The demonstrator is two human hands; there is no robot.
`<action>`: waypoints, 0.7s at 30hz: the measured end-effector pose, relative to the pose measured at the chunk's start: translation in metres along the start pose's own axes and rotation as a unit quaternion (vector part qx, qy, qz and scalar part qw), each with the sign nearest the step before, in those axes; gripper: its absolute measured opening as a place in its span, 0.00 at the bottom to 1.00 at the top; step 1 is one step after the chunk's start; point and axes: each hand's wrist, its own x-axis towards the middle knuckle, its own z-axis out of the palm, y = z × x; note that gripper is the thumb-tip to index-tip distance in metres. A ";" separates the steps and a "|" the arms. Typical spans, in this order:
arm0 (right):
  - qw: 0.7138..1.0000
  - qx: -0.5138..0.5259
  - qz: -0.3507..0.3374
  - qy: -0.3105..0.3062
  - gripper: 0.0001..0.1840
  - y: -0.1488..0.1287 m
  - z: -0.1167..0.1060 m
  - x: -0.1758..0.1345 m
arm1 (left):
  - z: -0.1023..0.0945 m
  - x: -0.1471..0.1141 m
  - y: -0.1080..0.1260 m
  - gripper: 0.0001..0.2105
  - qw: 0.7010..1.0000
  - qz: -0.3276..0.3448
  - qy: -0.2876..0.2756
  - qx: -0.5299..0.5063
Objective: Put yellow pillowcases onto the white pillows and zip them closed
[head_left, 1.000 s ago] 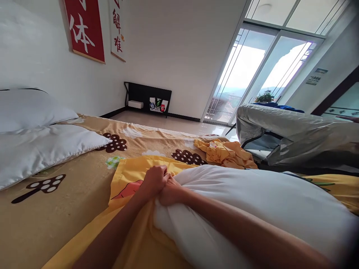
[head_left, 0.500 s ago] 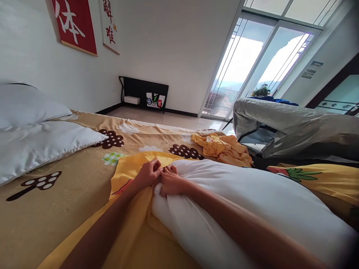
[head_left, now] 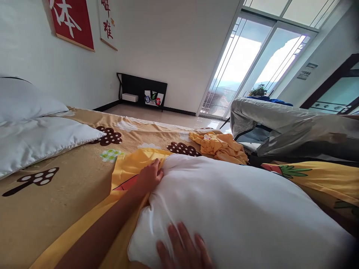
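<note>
A plump white pillow (head_left: 224,198) lies in front of me, partly on a yellow fabric cover (head_left: 131,160) with a red printed shape. At the pillow's far left edge, my left hand (head_left: 150,175) is closed on the cover's edge; its fingertips are partly hidden. Lower down, my right hand (head_left: 185,246) rests with spread fingers on the pillow's near left part. It is slightly blurred, and the bottom of the frame cuts it off. The pillow's near left corner (head_left: 136,244) sticks out over the cover.
Beneath is a bed with a tan patterned sheet (head_left: 70,194). White pillows (head_left: 50,138) lie at left. Crumpled orange-yellow cloth (head_left: 221,145) sits beyond the pillow, and another yellow printed fabric (head_left: 331,175) at right. Plastic-covered furniture (head_left: 291,119) stands behind.
My right hand has left the bunched pillow edge beside my left hand and moved down toward me, its fingers now spread. The pillow's gathered left end has spread out.
</note>
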 end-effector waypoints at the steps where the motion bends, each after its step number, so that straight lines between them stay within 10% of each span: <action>1: 1.000 -0.001 0.004 0.008 0.26 0.001 -0.002 -0.003 | 0.001 0.000 0.000 0.07 1.000 -0.003 0.003 0.013; 7: 0.999 0.027 -0.040 0.018 0.19 0.063 -0.032 0.045 | -0.002 -0.006 0.000 0.10 0.995 0.006 0.045 0.091; 14: 0.966 0.183 -0.006 -0.185 0.28 0.125 -0.053 0.105 | -0.009 -0.057 -0.016 0.11 0.978 0.119 0.029 0.167; 21: 0.930 0.310 -0.001 -0.198 0.30 0.153 -0.046 0.143 | -0.012 -0.108 -0.003 0.12 0.951 0.221 0.124 0.175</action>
